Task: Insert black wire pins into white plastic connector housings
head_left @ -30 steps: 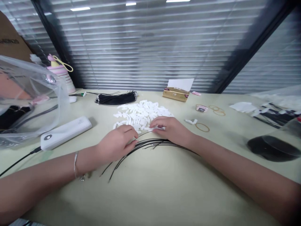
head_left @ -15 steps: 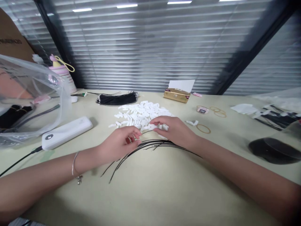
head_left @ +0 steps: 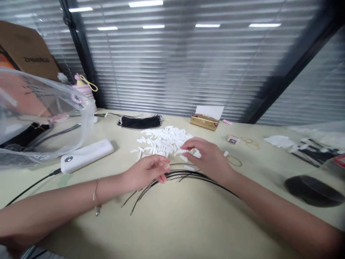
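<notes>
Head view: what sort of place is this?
Likely an office room used for small hand assembly: a heap of white plastic parts and a bundle of black wires lie on the long table, beside glass walls with slatted blinds.

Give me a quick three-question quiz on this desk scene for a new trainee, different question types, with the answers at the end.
1. True or false: the left hand has a bracelet at its wrist.
2. Which hand reaches the pile of small white pieces? A the left hand, B the right hand, C neither.
3. Fill in the blank: a black ____ runs from the end of the white power bank.

Key: 1 true; 2 B; 3 cable.
</notes>
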The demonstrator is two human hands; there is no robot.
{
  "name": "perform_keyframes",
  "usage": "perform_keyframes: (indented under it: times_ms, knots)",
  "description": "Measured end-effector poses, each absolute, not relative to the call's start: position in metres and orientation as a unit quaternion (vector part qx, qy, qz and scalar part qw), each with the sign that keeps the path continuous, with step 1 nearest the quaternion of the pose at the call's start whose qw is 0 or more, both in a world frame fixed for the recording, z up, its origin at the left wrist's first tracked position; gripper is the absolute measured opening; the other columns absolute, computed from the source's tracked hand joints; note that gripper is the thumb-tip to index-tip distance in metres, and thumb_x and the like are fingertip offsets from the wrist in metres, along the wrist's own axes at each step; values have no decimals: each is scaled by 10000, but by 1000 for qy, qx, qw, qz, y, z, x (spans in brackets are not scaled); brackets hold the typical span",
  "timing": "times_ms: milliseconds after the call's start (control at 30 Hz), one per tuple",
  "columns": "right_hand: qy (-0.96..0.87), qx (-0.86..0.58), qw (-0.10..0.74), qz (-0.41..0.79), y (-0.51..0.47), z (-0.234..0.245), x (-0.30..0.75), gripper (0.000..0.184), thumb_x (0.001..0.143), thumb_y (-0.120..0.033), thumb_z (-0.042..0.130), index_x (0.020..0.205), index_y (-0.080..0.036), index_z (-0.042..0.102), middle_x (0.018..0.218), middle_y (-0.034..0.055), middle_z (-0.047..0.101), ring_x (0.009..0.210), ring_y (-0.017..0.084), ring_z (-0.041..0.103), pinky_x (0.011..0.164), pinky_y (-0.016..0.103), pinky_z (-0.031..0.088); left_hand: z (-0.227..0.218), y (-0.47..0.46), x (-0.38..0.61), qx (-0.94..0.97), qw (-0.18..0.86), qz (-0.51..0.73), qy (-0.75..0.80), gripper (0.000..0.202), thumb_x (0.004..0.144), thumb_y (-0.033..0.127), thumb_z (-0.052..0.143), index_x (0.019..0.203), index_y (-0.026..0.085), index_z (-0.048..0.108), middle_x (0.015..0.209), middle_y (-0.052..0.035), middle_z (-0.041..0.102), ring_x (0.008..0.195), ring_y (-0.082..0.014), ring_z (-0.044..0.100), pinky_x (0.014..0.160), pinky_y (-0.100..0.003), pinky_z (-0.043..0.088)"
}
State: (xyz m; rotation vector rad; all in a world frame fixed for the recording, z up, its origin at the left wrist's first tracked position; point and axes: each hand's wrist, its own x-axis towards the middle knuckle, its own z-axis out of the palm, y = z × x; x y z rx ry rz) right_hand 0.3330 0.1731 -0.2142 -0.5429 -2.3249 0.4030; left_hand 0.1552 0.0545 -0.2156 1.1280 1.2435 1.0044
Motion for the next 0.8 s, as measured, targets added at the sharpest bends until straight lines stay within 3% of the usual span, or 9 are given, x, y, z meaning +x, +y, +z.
perform_keyframes:
  times_ms: [67,133,233,367,500,667,800]
  knots:
    - [-918,-152,345,124,151,-206,331,163,839,-174,470,847,-215,628,839,39,641,787,151,601,683,281,493,-209,48,163,412,614,445,505,382,815,479,504,990,142,543,910,-65,603,675,-107,597,673,-290,491]
    - [-928,-103,343,98,129,-204,330,222,866,-143,428,782,-224,617,789,33,622,741,138,582,630,261,482,-205,40,170,356,653,460,485,403,775,505,557,903,123,574,893,-79,614,692,-106,599,663,-267,488]
    - [-929,-62,357,78,110,-210,333,218,870,-110,424,752,-213,576,777,39,597,721,132,566,610,249,478,-205,31,180,295,668,492,473,370,656,448,712,773,126,574,796,-39,613,671,-81,581,626,-212,446]
    - [-939,-40,329,89,109,-220,340,169,853,-98,454,825,-238,543,820,17,591,738,116,587,629,226,492,-214,26,185,248,665,522,473,349,560,356,787,684,124,558,716,-5,606,600,-68,558,603,-220,419]
    - [-925,-103,341,131,115,-232,340,75,856,-222,512,919,-262,517,861,14,598,773,137,607,617,239,517,-214,26,184,235,653,554,459,215,670,285,685,689,125,543,707,-23,617,584,-93,582,576,-237,424]
    - [-927,-145,312,150,118,-252,327,290,857,-242,510,1147,-224,505,1076,84,597,973,194,587,798,349,518,-207,27,175,259,610,606,440,192,752,266,599,687,150,459,734,-25,627,629,-121,633,596,-239,453]
    - [-943,-138,266,144,128,-259,327,169,858,-195,493,915,-234,648,977,54,618,899,175,591,771,328,507,-208,27,172,274,609,594,449,202,741,222,614,709,163,424,733,-11,629,632,-110,638,599,-223,457]
